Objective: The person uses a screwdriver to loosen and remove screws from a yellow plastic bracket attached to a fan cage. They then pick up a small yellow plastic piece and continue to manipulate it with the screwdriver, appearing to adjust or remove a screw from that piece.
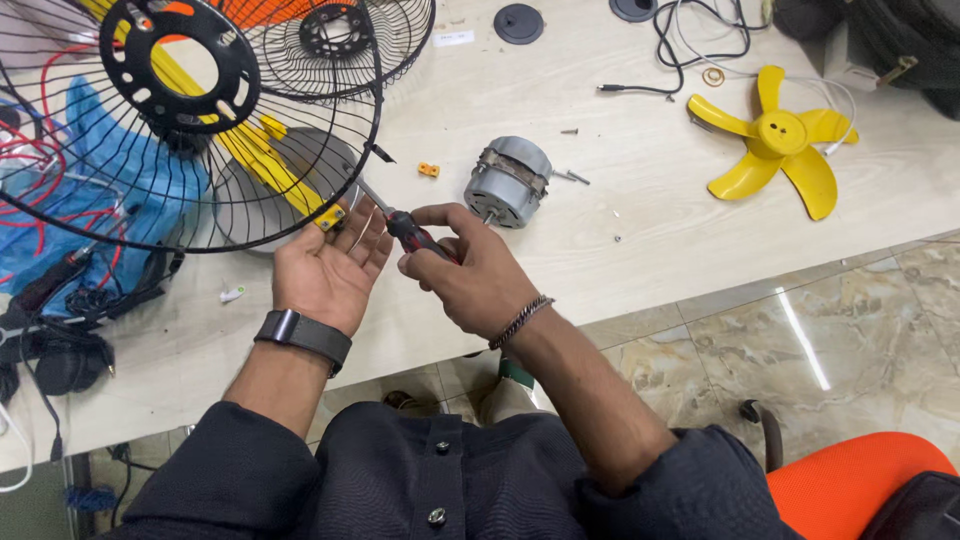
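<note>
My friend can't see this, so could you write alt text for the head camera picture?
A right hand grips a red-and-black-handled screwdriver, its tip at a yellow bracket on a black wire fan guard, while the open left hand steadies beside it. A grey metal fan motor and yellow plastic fan blade lie on the pale wooden table.

yellow fan blade (779,135) (five-bladed) | grey motor (507,181) | blue bag (120,180)

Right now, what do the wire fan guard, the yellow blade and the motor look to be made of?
Fan guard: thin wire painted glossy black, likely metal. Yellow fan blade: smooth moulded plastic, by its even colour. Motor: dull grey metal casing, probably cast.
</note>
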